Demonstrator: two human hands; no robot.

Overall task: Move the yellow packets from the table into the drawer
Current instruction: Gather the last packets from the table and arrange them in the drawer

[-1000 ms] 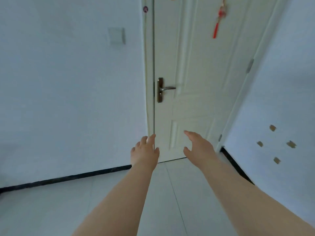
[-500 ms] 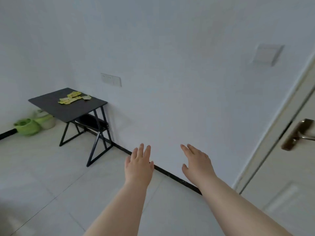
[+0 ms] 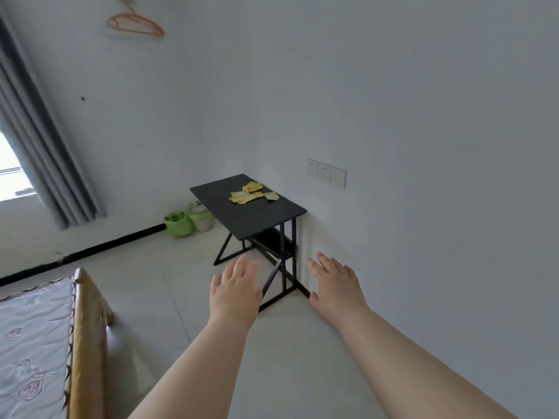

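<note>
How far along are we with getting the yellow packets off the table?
Nothing looks done yet: the yellow packets all lie in a loose cluster on the black table by the wall. Nothing is in hand: the left hand and right hand are open, empty and short of the table. Left: reach the table, pick up every packet and find the drawer, which is not in view.

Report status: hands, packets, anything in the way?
Left hand and right hand open, empty. Yellow packets on the black table, out of reach. Bare floor between; no drawer seen.
</note>
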